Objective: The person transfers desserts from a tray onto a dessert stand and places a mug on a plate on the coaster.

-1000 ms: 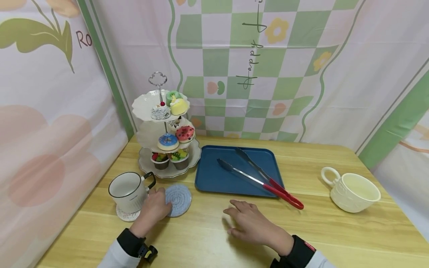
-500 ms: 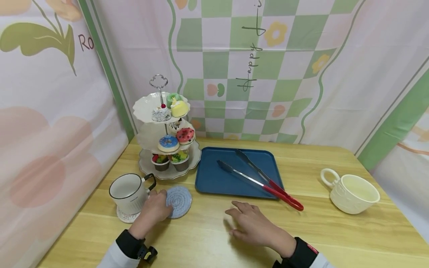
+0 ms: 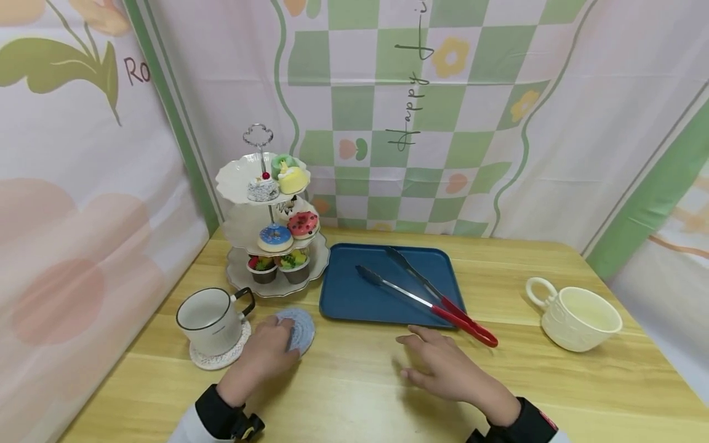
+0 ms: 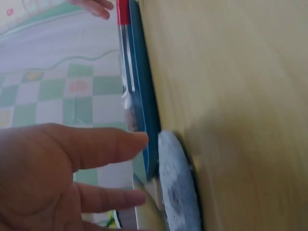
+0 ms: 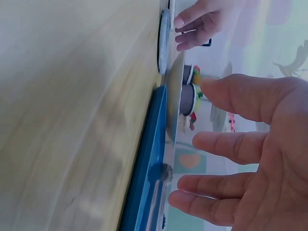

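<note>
My left hand (image 3: 268, 354) hovers over the left part of a round blue woven coaster (image 3: 303, 325). Its thumb and fingers are spread in the left wrist view, where the coaster (image 4: 177, 185) lies just past the fingertips and nothing is pinched. To its left, a white mug (image 3: 209, 329) with a black rim and handle stands on a pale speckled coaster (image 3: 224, 358). My right hand (image 3: 447, 368) is held over the table in front of a blue tray (image 3: 342, 301), its fingers apart and holding nothing. Red-handled tongs (image 3: 462, 320) lie across that tray.
A three-tier stand (image 3: 235, 271) with toy cakes, doughnuts and fruit cups rises at the back left, beside the tray. At the right is a cream cup (image 3: 578, 323) with a looped handle. A printed cloth (image 3: 421, 111) hangs behind the wooden table (image 3: 343, 381).
My left hand has moved right from beside the mug's handle to over the blue coaster, uncovering more of the pale coaster. My right hand has shifted a little to the right.
</note>
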